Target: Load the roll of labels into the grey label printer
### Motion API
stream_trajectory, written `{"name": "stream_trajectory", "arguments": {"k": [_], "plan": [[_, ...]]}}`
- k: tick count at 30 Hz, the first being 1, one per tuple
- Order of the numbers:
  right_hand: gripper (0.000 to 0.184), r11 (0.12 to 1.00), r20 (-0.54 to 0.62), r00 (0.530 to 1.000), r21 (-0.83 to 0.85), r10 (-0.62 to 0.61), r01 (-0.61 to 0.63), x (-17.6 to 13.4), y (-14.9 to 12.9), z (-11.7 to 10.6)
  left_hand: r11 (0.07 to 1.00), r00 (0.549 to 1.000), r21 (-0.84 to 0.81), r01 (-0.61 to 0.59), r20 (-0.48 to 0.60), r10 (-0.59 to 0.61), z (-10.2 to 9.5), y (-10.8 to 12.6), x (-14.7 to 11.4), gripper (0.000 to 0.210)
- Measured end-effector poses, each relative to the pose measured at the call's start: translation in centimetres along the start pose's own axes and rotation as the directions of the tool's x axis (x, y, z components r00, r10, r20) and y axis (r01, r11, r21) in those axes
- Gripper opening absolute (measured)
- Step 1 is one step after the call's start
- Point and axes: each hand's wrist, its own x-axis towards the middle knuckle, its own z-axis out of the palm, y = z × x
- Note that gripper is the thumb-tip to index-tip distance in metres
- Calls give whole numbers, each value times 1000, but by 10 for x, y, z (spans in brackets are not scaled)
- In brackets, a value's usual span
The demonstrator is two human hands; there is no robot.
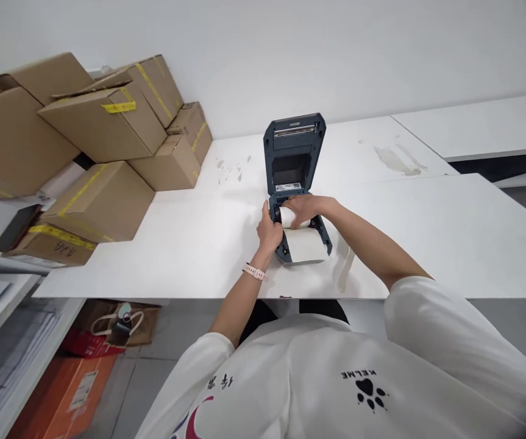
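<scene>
A dark blue-grey label printer (pixel 269 160) stands on the white table with its lid raised. Inside its lower half sits a white label roll (pixel 286 217), and a strip of label paper (pixel 307 245) runs from it over the printer's front. My left hand (pixel 269 230) is closed on the printer's left side, thumb pointing up. Across the roll from above lies my right hand (pixel 303 208), its fingers curled on it; some fingertips are hidden. A pink band (pixel 254 271) circles my left wrist.
Several cardboard boxes (pixel 102 125) with yellow tape are piled at the left. The table's front edge (pixel 153 297) runs close to my body. A second white surface (pixel 482 125) stands at the right. Below left are an orange box (pixel 56 396) and a paper bag (pixel 146 326).
</scene>
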Motion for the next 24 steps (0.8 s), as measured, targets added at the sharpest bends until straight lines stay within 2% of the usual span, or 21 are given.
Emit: {"name": "stream_trajectory", "arguments": {"k": [3, 6, 8, 12, 15, 18, 24], "plan": [[64, 998, -223, 975, 59, 2, 12, -26, -7, 14, 1000, 1000, -24, -1, 7, 2, 1, -2, 0, 90], [47, 987, -473, 881, 144, 4, 73, -62, -25, 38, 995, 999, -97, -38, 20, 40, 4, -9, 3, 86], [41, 980, -556, 831, 181, 30, 86, -82, -41, 60, 980, 996, -183, -71, 34, 79, 8, -14, 7, 84], [43, 976, -623, 775, 216, 106, 40, -95, -68, 100, 922, 991, -379, -82, 64, 115, 15, -22, 16, 83], [44, 974, -667, 733, 224, 137, 22, -91, -75, 114, 869, 986, -488, -82, 85, 141, 20, -27, 21, 87], [45, 979, -665, 735, 203, 133, 7, -87, -77, 116, 838, 986, -540, -78, 82, 145, 23, -30, 23, 87], [47, 980, -643, 751, 197, 148, -25, -86, -79, 117, 853, 983, -512, -102, 80, 166, 26, -32, 26, 85]]}}
